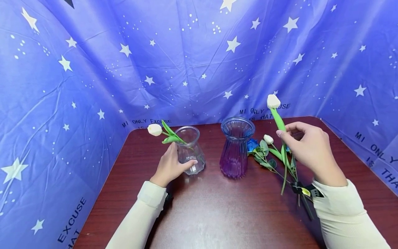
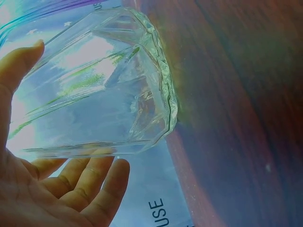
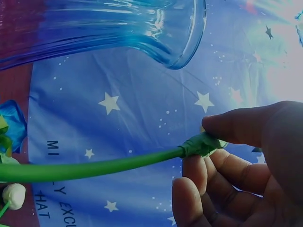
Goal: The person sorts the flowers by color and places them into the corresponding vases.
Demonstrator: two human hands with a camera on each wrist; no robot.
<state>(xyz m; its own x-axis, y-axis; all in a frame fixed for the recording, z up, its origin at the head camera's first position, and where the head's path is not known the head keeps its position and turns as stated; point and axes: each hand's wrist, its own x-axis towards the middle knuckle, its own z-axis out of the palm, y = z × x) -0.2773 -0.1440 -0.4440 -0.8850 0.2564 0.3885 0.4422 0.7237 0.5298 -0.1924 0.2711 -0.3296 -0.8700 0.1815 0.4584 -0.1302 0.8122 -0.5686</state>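
Right hand (image 1: 311, 148) grip pinches a white tulip (image 1: 273, 101), bloom up, smooth green stem (image 3: 94, 169) angled down, right of a ribbed blue-purple vase (image 1: 234, 152), flared glass rim; left hand (image 1: 172, 166) grip curls round a clear faceted vase (image 1: 193, 155) holding another tulip (image 1: 154, 130); gap between vases, glossy wood-grain table (image 1: 230, 214) in front

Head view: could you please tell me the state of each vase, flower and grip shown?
Clear vase, upright on the table.
First tulip, tilted, stem in the clear vase.
Purple vase, upright, no flower in it.
Second tulip, bloom up, held.
Other flowers, lying on the table.
Left grip, around the clear vase.
Right grip, pinching the second tulip.
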